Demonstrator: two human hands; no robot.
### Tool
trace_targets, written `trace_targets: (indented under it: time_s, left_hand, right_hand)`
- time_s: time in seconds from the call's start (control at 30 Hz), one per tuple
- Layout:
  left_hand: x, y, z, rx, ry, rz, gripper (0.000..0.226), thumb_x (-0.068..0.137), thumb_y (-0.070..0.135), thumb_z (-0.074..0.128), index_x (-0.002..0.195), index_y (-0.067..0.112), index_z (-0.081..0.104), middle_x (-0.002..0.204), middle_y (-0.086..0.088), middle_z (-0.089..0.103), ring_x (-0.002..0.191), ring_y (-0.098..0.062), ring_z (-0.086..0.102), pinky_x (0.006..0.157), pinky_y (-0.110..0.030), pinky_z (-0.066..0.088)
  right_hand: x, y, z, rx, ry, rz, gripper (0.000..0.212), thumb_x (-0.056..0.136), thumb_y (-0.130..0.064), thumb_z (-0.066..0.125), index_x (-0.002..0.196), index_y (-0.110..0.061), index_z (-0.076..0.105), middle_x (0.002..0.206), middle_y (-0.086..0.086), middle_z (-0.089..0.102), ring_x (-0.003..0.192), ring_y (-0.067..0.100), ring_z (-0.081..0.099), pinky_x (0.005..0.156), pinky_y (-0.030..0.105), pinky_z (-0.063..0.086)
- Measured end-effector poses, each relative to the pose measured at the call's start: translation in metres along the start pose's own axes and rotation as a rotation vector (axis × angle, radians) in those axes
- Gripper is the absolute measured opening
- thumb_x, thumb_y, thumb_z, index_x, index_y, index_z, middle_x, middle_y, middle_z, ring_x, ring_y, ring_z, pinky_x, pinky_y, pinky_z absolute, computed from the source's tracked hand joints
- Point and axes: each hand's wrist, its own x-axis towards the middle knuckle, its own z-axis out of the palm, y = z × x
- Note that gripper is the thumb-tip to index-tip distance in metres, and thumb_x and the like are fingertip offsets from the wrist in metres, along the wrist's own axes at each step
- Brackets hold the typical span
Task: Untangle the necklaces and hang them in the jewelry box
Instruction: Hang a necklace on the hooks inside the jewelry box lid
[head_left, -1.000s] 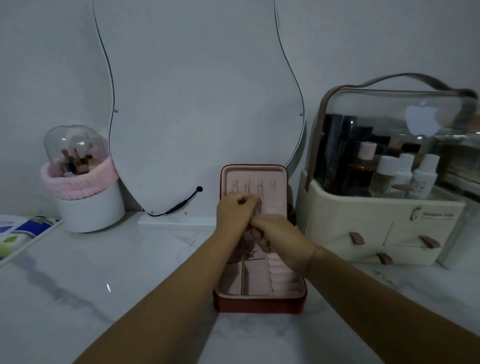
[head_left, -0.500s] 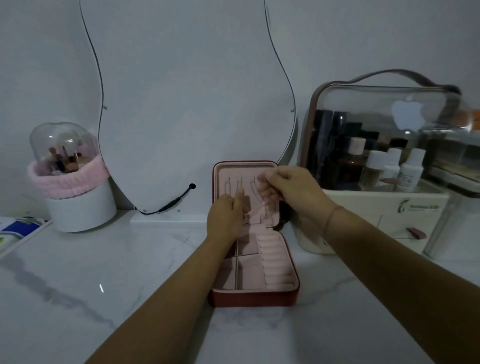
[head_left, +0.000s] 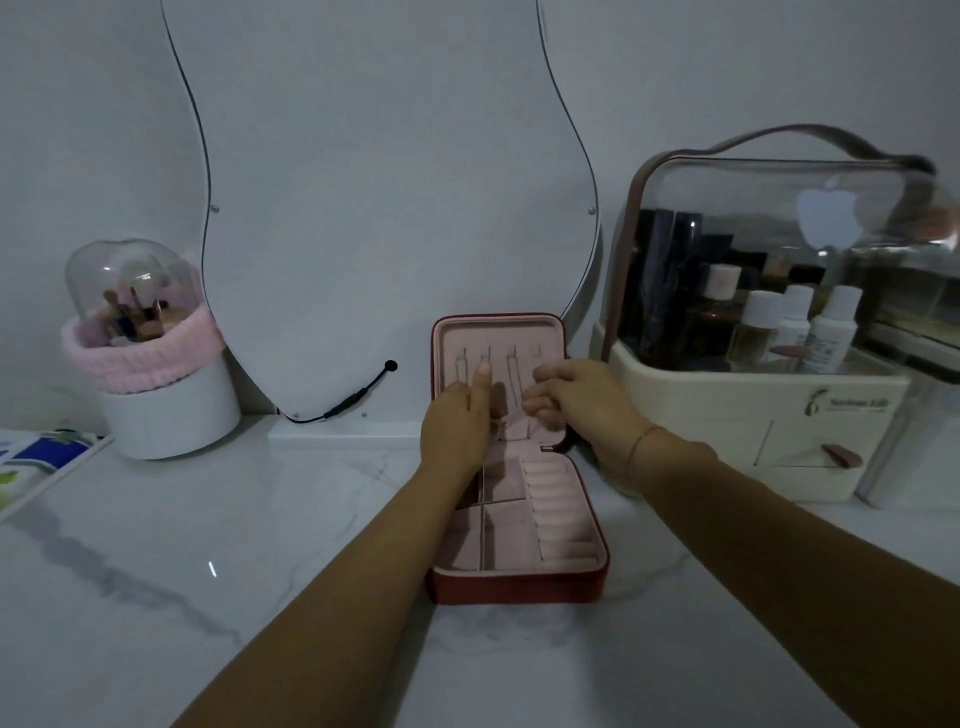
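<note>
1. Jewelry box (head_left: 519, 587) lies open on the marble counter (head_left: 208, 545) right in front of me. It's red outside w/ pink lining. Its lid (head_left: 498, 332) stands upright at the far end, and the tray's compartments & ring rolls face up.
2. Necklaces (head_left: 511, 376): thin chains hang straight down inside the lid, side by side. The light is dim, so clasps & pendants are too small to make out.
3. My L hand (head_left: 457, 431) is up against the lid's lower left. Its forefinger (head_left: 483, 374) is straight, pressed on the lining where the chains hang. The other fingers are hidden behind the hand.
4. My R hand (head_left: 587, 400) sits at the lid's right edge, fingers (head_left: 540, 408) curled in toward the pink pocket (head_left: 511, 431) at the lid's base. Can't tell if they pinch a chain or only touch the lining.
5. A thin red cord (head_left: 641, 447) goes round my R wrist.
6. Behind the box is a wavy mirror (head_left: 389, 208) w/ a black cable (head_left: 358, 397).
7. Far L is a brush holder (head_left: 130, 306) under a clear dome, w/ a pink band round it.
8. To the R is a cream cosmetics organizer (head_left: 753, 415) w/ a clear cover & bottles (head_left: 831, 327) inside.
</note>
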Motion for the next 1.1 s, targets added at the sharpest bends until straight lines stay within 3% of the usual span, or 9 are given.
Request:
trace_targets:
  time_s: [0.17,0.27,0.33,0.43,0.57,0.7,0.9,1.0,1.1]
  left_hand:
    - [-0.001,0.003,-0.006,-0.036,-0.039,-0.029,0.062,0.099,0.051,0.027,0.098,0.006,0.070,0.101,-0.006,0.067,0.093,-0.022,0.060,0.083,-0.031,0.045]
    - [-0.016,0.015,-0.010,-0.089,-0.080,0.025,0.050,0.102,0.035,0.032,0.101,0.005,0.072,0.097,0.004,0.060,0.083,-0.007,0.054,0.076,-0.017,0.035]
    - [-0.030,0.024,-0.011,-0.090,-0.091,0.048,0.040,0.102,0.027,0.036,0.090,0.008,0.069,0.089,0.007,0.058,0.077,0.002,0.051,0.068,-0.016,0.036]
    - [-0.055,0.030,-0.003,-0.088,-0.194,0.027,0.043,0.101,0.036,0.035,0.089,0.016,0.071,0.099,0.004,0.063,0.092,-0.009,0.059,0.077,-0.019,0.043]
    - [-0.086,0.041,0.006,-0.049,-0.372,-0.017,0.055,0.098,0.052,0.030,0.087,0.019,0.074,0.091,0.007,0.071,0.088,-0.008,0.064,0.081,-0.021,0.047]
    - [-0.092,0.043,0.007,0.001,-0.375,-0.020,0.058,0.097,0.053,0.029,0.085,0.018,0.074,0.090,0.004,0.071,0.087,-0.012,0.065,0.074,-0.016,0.045]
    - [-0.089,0.039,0.008,-0.009,-0.370,-0.035,0.057,0.097,0.055,0.030,0.080,0.023,0.074,0.094,0.007,0.071,0.092,-0.010,0.063,0.088,-0.025,0.044]
    - [-0.090,0.040,0.008,-0.002,-0.383,-0.047,0.058,0.097,0.055,0.029,0.082,0.023,0.074,0.096,0.005,0.071,0.093,-0.009,0.062,0.081,-0.019,0.041]
    - [-0.091,0.042,0.007,0.008,-0.393,-0.059,0.058,0.097,0.056,0.028,0.082,0.023,0.074,0.097,0.006,0.071,0.094,-0.009,0.062,0.084,-0.022,0.041]
  right_hand:
    - [-0.042,0.007,-0.062,-0.225,-0.060,-0.053,0.015,0.094,-0.006,0.052,0.097,-0.009,0.067,0.082,0.010,0.070,0.068,0.015,0.063,0.069,0.027,0.053]
    - [-0.070,0.016,-0.119,-0.449,-0.064,-0.066,0.010,0.089,-0.009,0.061,0.084,-0.008,0.071,0.070,0.003,0.070,0.056,0.005,0.060,0.055,0.014,0.049]
    - [-0.083,0.029,-0.154,-0.505,-0.033,0.001,0.013,0.087,-0.008,0.064,0.077,-0.004,0.070,0.067,0.004,0.067,0.057,0.007,0.058,0.051,0.015,0.046]
    - [-0.091,0.053,-0.193,-0.592,0.081,0.032,0.013,0.086,-0.008,0.066,0.075,-0.006,0.070,0.072,0.008,0.067,0.065,0.016,0.057,0.053,0.015,0.043]
    - [-0.093,0.072,-0.209,-0.673,0.127,0.081,0.010,0.081,-0.014,0.073,0.074,-0.006,0.073,0.078,0.009,0.069,0.071,0.017,0.059,0.065,0.021,0.044]
    - [-0.088,0.075,-0.201,-0.645,0.126,0.030,0.011,0.078,-0.014,0.076,0.076,-0.003,0.074,0.085,0.013,0.070,0.081,0.023,0.061,0.076,0.026,0.045]
    - [-0.074,0.089,-0.199,-0.757,0.188,0.002,0.018,0.079,-0.014,0.075,0.079,0.003,0.074,0.084,0.019,0.072,0.083,0.031,0.066,0.079,0.036,0.053]
    - [-0.069,0.090,-0.198,-0.843,0.150,0.100,0.025,0.087,-0.019,0.065,0.072,0.001,0.063,0.070,0.012,0.061,0.079,0.030,0.060,0.070,0.031,0.046]
    - [-0.066,0.087,-0.191,-0.981,0.094,0.181,0.029,0.094,-0.023,0.052,0.069,-0.008,0.049,0.073,0.005,0.049,0.088,0.028,0.055,0.076,0.031,0.042]
